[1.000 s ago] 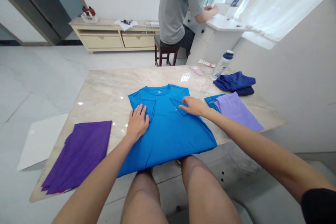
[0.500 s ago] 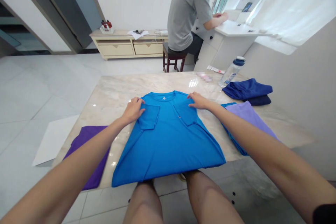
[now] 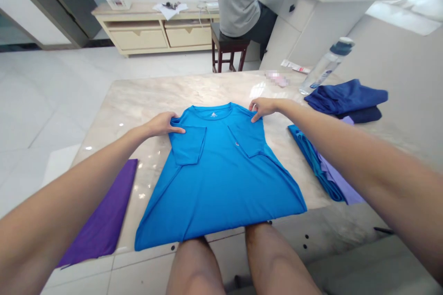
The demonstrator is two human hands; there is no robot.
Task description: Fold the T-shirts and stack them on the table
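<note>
A bright blue T-shirt lies spread on the marble-patterned table, its collar at the far side and its hem over the near edge. Both sleeves are folded inward across the front. My left hand pinches the shirt's left shoulder edge, thumb on top and the other fingers partly hidden by the cloth. At the opposite shoulder, my right hand is closed on the fabric, fingertips at the edge. A folded purple garment lies left of the shirt, partly behind my left forearm.
Folded blue and lilac clothes lie at the right, with navy cloth behind them. A clear water bottle stands beside the navy cloth. Beyond the table, a person in grey sits on a dark stool.
My left hand has shifted outward from lying over the left sleeve to pinching the shoulder edge. My right hand has closed on the opposite shoulder. The camera view has tilted down and come nearer.
</note>
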